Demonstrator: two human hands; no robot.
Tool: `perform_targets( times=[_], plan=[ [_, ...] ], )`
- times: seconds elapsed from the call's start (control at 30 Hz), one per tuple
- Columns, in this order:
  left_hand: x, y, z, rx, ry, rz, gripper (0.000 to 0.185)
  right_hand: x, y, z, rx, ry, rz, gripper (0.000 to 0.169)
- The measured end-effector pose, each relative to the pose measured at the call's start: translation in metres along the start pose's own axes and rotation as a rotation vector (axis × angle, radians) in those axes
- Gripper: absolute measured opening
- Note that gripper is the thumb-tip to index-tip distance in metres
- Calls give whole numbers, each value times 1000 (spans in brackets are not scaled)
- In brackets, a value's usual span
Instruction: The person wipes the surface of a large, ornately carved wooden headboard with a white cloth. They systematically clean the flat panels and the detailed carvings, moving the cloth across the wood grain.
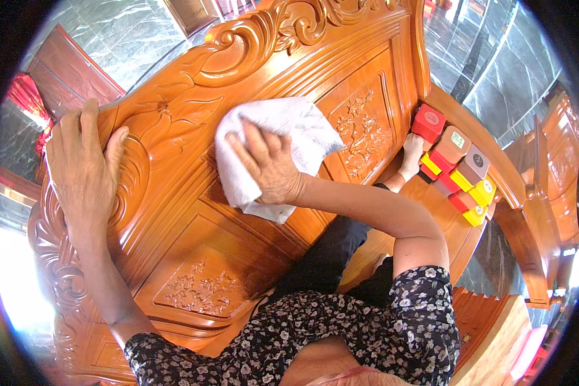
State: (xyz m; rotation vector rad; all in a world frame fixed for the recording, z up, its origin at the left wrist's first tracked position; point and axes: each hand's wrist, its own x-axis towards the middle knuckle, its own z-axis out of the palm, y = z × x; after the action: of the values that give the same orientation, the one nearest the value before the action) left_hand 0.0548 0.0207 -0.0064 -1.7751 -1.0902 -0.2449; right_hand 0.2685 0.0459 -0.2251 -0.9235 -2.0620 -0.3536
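Note:
A carved, varnished wooden bench backrest (251, 246) slopes across the view before me. On its upper middle lies a white cloth (313, 120), rumpled and partly folded. My right hand (272, 166) presses down on this cloth with bent fingers, holding it against the wood. The cloth hides the part of the backrest beneath it. At the far left, my left hand (84, 164) rests on the carved top rail (169, 103), thumb apart from the fingers and nothing held. Relief carvings of branches decorate the right panel (362, 130) and the lower panel (202, 289).
Several red, yellow and brown boxes (456, 176) are piled on the wooden seat (420, 222) by the armrest (482, 144). Beside them is a pale-covered hand or foot (411, 154); I cannot tell which. More carved furniture (559, 169) stands at right. Dark marble-patterned tile (120, 34) shows behind.

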Motion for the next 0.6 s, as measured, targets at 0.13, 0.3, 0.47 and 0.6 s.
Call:
perform_targets(
  times=[0.13, 0.3, 0.47, 0.6],
  plan=[
    [0, 1, 3, 2, -20, -4, 46, 7, 11, -5, -147, 85, -205, 64],
    [-6, -5, -4, 35, 7, 15, 48, 13, 45, -18, -178, 57, -281, 54],
    [-8, -3, -1, 17, -26, 6, 48, 6, 82, -21, -171, 136, -129, 55],
    [-10, -2, -3, 34, -56, -22, 48, -2, 119, -23, -89, 209, 28, 82]
  ],
)
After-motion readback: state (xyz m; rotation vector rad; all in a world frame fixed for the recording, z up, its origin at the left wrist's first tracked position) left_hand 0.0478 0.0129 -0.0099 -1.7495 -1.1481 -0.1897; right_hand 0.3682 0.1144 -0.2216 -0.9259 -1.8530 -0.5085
